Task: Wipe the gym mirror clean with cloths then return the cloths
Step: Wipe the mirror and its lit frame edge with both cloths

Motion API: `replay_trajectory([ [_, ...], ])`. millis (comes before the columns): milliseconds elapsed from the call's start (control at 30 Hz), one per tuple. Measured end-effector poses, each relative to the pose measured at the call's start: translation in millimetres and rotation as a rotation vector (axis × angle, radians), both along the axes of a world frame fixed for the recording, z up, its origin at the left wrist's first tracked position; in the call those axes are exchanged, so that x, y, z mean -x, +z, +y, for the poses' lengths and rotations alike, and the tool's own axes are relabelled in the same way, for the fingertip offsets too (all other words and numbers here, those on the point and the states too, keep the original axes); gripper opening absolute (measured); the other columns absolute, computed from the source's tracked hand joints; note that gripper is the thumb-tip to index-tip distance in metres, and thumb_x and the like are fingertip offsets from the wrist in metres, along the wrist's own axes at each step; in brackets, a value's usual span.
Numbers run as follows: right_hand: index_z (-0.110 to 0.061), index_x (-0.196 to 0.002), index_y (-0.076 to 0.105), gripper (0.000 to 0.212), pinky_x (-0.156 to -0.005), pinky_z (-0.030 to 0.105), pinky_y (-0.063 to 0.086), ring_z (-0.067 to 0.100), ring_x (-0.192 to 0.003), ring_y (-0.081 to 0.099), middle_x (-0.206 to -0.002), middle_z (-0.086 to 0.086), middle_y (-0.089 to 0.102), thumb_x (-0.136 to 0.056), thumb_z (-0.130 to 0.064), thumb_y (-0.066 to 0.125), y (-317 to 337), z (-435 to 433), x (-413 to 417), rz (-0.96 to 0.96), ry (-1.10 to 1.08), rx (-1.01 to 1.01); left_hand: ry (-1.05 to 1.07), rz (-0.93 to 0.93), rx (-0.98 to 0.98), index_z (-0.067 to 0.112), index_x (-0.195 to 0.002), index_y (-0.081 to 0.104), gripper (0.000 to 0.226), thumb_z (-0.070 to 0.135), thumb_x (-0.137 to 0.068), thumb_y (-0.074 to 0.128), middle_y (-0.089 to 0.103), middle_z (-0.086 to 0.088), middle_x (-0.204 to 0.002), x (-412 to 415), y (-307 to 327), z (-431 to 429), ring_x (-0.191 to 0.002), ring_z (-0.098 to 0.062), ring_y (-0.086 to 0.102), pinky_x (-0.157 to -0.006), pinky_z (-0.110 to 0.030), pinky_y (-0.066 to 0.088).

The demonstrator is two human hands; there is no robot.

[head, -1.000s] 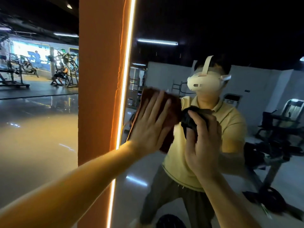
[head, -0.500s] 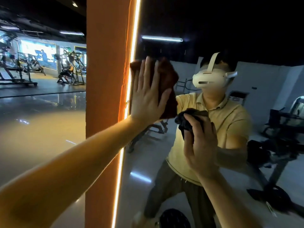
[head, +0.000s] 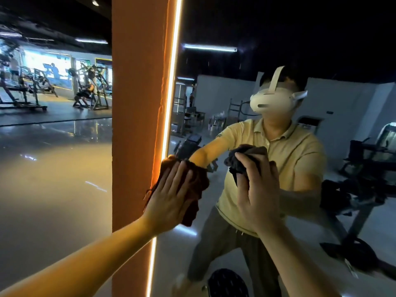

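My left hand (head: 171, 196) lies flat, fingers straight, pressing the brown cloth (head: 200, 185) onto the mirror (head: 214, 67), right beside its light strip (head: 173, 86). My right hand (head: 257, 189) curls round the bunched dark cloth (head: 237, 162) at the glass. An orange pillar (head: 137, 103) borders the mirror's left edge.

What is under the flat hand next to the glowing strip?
A reddish-brown cloth, pressed flat against the mirror by the left hand. Its edges stick out around the hand. The glass behind the cloth is covered, so whether it is clean cannot be seen.
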State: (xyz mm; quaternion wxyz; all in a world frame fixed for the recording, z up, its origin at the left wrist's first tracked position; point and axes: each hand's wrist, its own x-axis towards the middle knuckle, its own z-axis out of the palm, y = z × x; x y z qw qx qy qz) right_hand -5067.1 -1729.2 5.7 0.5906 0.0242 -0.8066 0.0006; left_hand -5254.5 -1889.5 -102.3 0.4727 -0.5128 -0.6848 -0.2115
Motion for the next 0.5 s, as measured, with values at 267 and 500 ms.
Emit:
replay_trajectory([
  [267,-0.009,-0.138,0.058,0.038,-0.096,0.051,0.051,0.032,-0.120,0.059,-0.135,0.018,0.058,-0.102,-0.021,0.048,47.2,4.2,-15.6,0.256,0.018,0.221,-0.148,0.008,-0.341,0.006,-0.166,0.015,0.071,0.041,-0.110,0.040,0.005,-0.022,-0.174,-52.7,252.4,84.5,-0.162,-0.036,0.002,-0.131,-0.047,-0.003],
  [500,-0.003,-0.134,0.064,0.040,-0.096,0.049,0.049,0.036,-0.117,0.061,-0.131,0.017,0.064,-0.100,-0.018,0.050,45.4,15.9,-36.8,0.136,-0.089,0.106,-0.024,0.614,0.270,0.017,-0.166,0.005,0.088,0.048,-0.101,0.055,-0.001,-0.014,-0.172,-13.7,135.5,34.6,-0.162,-0.030,-0.011,-0.131,-0.045,-0.008],
])
